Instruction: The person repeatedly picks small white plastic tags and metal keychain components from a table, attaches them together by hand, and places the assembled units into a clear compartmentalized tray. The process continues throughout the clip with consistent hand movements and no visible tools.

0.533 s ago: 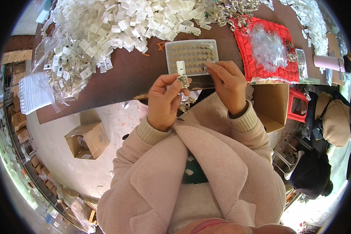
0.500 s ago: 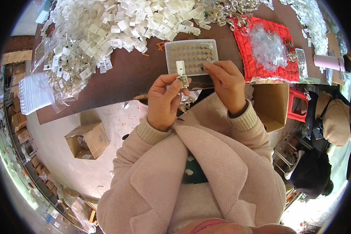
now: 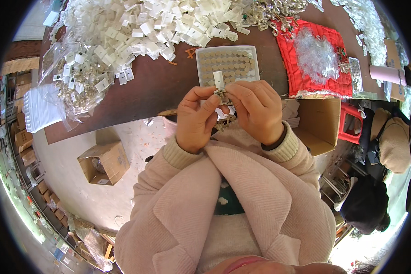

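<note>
My left hand (image 3: 197,119) and my right hand (image 3: 255,109) meet at the table's near edge and pinch one small white plastic piece with a metal clip (image 3: 219,86) between their fingertips. The piece stands upright above my fingers. Just behind it lies a white tray (image 3: 201,58) filled with rows of small round discs. A big heap of small white plastic pieces (image 3: 137,27) covers the far left of the brown table (image 3: 155,89).
A red quilted mat (image 3: 297,68) with a clear bag of small parts lies to the right of the tray. Metal clips (image 3: 269,9) pile at the back. An open cardboard box (image 3: 317,125) sits under the table at right, another box (image 3: 102,160) on the floor at left. Another person (image 3: 388,150) sits at right.
My right hand has come off the disc tray and moved left to join my left hand on the white piece. My left hand has stayed in place.
</note>
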The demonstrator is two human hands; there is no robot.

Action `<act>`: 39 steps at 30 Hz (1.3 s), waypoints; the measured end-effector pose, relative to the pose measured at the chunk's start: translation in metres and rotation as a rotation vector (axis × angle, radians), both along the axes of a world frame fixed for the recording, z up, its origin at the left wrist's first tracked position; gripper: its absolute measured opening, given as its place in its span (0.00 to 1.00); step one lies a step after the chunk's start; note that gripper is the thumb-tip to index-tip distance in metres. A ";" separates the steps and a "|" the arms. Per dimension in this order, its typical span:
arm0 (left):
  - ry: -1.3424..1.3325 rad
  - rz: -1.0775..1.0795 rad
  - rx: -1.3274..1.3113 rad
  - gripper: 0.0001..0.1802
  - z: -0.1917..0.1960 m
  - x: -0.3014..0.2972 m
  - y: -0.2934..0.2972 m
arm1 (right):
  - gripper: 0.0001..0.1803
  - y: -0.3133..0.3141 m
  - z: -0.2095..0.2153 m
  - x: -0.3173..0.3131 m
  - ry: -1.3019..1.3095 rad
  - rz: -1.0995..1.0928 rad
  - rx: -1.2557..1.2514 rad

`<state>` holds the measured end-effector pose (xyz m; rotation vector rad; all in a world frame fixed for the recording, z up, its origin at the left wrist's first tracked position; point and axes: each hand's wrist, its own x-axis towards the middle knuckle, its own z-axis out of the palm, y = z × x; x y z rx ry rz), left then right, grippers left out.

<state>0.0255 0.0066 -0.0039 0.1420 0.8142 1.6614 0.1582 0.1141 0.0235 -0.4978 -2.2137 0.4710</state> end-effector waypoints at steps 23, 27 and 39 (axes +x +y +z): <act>-0.149 -0.077 0.013 0.11 0.005 -0.006 -0.005 | 0.10 -0.005 0.008 -0.009 0.284 0.080 -1.324; -0.223 -0.114 0.071 0.11 0.002 -0.006 -0.005 | 0.07 -0.009 0.009 -0.010 0.230 0.002 -1.138; -0.274 -0.010 -0.101 0.13 0.017 0.000 -0.006 | 0.17 -0.006 0.007 -0.010 0.267 0.309 -0.410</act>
